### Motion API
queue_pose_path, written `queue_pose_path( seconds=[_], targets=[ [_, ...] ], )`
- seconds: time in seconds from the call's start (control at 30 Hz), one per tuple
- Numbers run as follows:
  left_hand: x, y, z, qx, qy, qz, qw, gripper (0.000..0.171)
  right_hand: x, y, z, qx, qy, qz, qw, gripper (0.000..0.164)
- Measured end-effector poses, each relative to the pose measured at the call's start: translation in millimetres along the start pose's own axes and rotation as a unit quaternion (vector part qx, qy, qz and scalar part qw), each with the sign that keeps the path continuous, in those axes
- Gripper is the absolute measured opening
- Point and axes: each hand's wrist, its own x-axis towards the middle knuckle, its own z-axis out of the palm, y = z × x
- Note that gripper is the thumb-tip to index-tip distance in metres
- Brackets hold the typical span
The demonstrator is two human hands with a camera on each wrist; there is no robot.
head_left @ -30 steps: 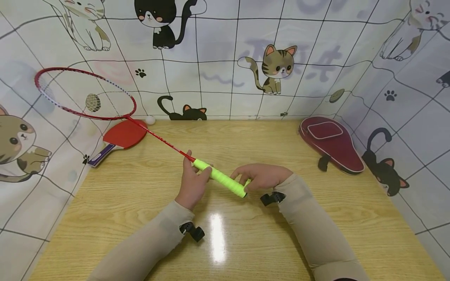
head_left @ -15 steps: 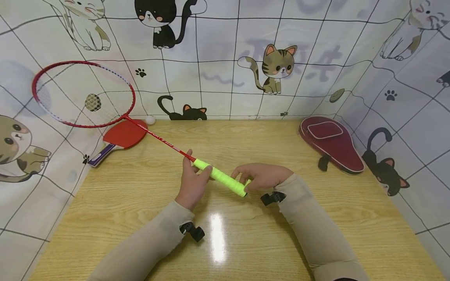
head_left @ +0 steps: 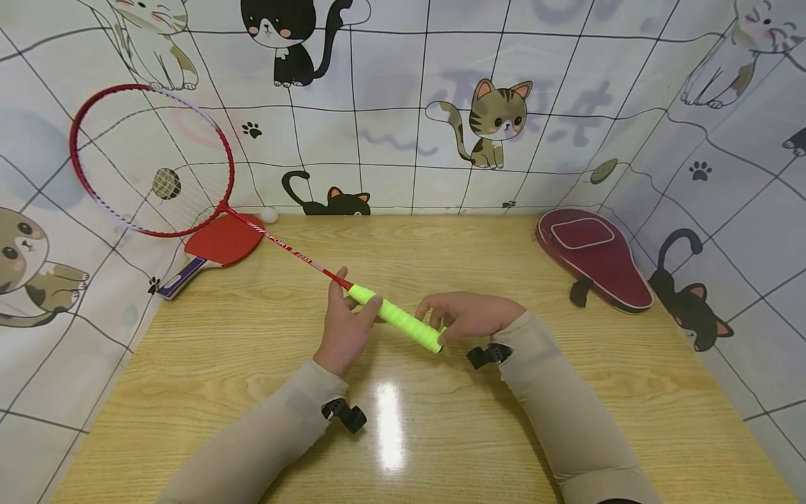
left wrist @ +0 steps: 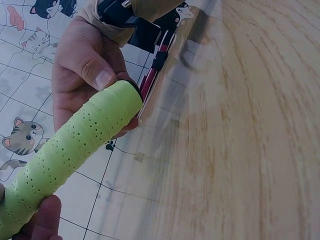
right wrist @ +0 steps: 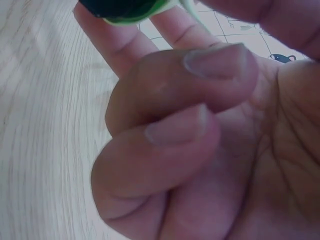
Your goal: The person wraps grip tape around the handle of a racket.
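Note:
A badminton racket (head_left: 301, 257) with a red frame and a lime-green wrapped handle (head_left: 409, 323) is held aslant over the table, its strung head at the upper left. My left hand (head_left: 345, 332) holds the upper end of the handle between thumb and fingers. At the butt end, my right hand (head_left: 475, 315) pinches the handle with thumb and fingertips. The left wrist view shows the perforated green grip (left wrist: 80, 145) close up, the right thumb (left wrist: 97, 72) lying against its end. In the right wrist view the dark butt (right wrist: 125, 7) appears above two curled fingers.
A red table tennis bat (head_left: 220, 241) lies at the table's back left, partly behind the racket, with a white ball (head_left: 269, 215) beside it. A dark red bat case (head_left: 595, 259) lies at the back right. Cat-patterned walls (head_left: 390, 84) enclose the wooden table (head_left: 441, 434).
The racket has rolled about its shaft, so its head now shows rounder and more face-on, its top edge higher. Both hands stay in nearly the same place.

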Motion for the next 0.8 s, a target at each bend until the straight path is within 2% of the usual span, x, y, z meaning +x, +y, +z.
queue_pose_path(
  seconds=[0.33, 0.8],
  targets=[
    [0.3, 1.5, 0.5, -0.013, -0.004, 0.004, 0.9999, 0.082, -3.8, -0.1, -3.9, 0.034, -0.009, -0.012, 0.999, 0.050],
    [1.1, 0.9, 0.6, -0.026, -0.013, -0.002, 0.9996, 0.081, -6.4, 3.6, -9.7, 0.013, -0.004, -0.015, 1.000, 0.048]
  ],
)
